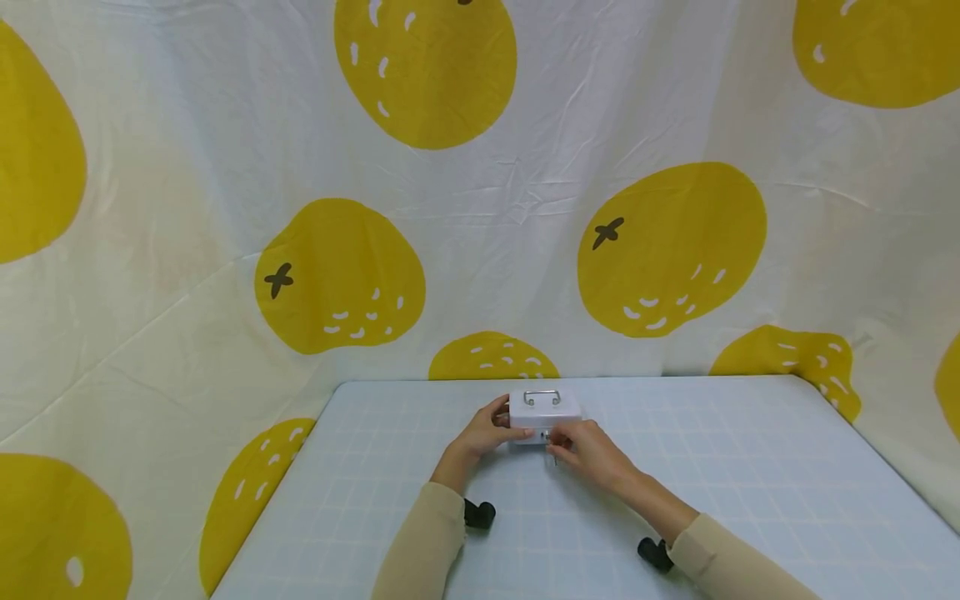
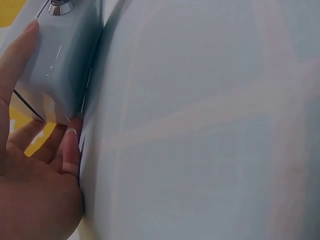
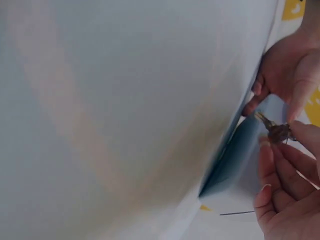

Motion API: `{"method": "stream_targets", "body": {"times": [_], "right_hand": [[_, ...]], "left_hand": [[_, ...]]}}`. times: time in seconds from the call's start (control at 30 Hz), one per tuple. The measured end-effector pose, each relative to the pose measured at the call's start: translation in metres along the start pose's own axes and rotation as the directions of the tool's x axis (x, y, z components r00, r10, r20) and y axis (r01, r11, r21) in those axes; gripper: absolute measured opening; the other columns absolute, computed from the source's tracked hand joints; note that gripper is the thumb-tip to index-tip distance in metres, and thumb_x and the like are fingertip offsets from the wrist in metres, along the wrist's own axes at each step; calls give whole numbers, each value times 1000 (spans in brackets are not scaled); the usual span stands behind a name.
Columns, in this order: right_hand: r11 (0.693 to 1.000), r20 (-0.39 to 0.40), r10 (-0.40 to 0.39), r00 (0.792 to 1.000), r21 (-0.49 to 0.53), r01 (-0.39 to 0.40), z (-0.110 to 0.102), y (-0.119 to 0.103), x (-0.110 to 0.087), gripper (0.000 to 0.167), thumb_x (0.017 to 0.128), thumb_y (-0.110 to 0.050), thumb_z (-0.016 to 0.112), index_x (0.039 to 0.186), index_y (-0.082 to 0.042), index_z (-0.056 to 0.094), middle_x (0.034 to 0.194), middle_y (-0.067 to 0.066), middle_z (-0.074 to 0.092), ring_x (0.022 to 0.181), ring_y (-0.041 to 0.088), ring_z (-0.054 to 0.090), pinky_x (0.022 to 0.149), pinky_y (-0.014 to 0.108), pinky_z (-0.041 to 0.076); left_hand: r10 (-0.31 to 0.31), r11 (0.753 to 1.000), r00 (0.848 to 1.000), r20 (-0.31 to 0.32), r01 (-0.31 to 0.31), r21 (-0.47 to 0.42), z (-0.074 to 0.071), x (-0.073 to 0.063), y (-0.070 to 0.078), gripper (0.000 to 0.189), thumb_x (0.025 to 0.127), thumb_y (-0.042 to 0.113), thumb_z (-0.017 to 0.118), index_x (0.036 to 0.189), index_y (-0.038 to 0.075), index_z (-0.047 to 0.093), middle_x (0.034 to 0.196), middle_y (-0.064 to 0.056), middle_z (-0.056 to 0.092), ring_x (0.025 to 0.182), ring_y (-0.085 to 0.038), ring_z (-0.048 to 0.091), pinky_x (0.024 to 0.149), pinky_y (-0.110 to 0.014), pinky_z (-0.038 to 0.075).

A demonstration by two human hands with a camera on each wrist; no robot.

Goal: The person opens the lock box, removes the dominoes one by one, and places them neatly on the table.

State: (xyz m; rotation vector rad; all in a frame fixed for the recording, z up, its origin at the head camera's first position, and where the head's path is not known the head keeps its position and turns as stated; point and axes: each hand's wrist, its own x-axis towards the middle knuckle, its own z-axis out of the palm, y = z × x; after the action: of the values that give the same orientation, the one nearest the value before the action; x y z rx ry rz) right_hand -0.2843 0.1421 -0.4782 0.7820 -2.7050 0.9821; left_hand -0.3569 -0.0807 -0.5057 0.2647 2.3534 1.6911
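A small pale cash box (image 1: 545,410) with a wire handle on its lid stands near the table's far edge, its lid down. My left hand (image 1: 482,432) holds the box at its left end, thumb on the front face and the other fingers at the side. In the left wrist view the round metal lock (image 2: 60,7) shows just beyond the thumb. At the front of the box, my right hand (image 1: 588,452) pinches a key (image 3: 278,133) between thumb and fingers at the lock. A second key dangles below it. Whether the pinched key sits inside the lock is hidden by the fingers.
The table (image 1: 360,500) has a pale checked cover. Behind it hangs a white curtain (image 1: 510,275) printed with yellow fruit. Black wrist-camera mounts (image 1: 480,514) jut out at both wrists, above the tabletop.
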Motion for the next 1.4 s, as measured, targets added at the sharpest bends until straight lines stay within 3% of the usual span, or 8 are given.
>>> {"method": "stream_targets", "body": {"times": [0.33,0.8,1.23,1.4], "right_hand": [[993,9,-95,995,-62,96,2,0,2,7,94,-2,70,88,-4,72,76,-8,59,69,5,48,65,26,45],[993,47,-84,995,-78,88,1,-3,3,6,95,-3,70,89,-4,73,77,-7,61,69,6,49,65,26,45],[990,75,-93,993,-101,100,-1,-3,3,8,96,-3,69,89,-4,72,82,-5,63,69,6,48,65,26,43],[979,56,-108,993,-168,116,-2,-7,3,7,95,-3,70,88,-5,71,87,0,67,71,9,50,67,29,46]], "left_hand": [[-2,1000,1000,10,3,-27,0,0,0,93,79,25,91,157,17,41,144,-8,55,116,-25,56,102,-48,43],[5,1000,999,40,-5,-12,-2,0,0,98,77,27,93,158,17,38,146,-7,54,122,-26,55,105,-49,42],[-2,1000,998,65,2,-9,-1,1,-3,93,77,25,92,155,20,41,127,-4,61,109,-22,55,90,-40,42],[-5,1000,998,69,6,-14,-1,2,-2,92,78,27,92,155,21,41,126,-4,61,109,-23,55,89,-39,41]]}}
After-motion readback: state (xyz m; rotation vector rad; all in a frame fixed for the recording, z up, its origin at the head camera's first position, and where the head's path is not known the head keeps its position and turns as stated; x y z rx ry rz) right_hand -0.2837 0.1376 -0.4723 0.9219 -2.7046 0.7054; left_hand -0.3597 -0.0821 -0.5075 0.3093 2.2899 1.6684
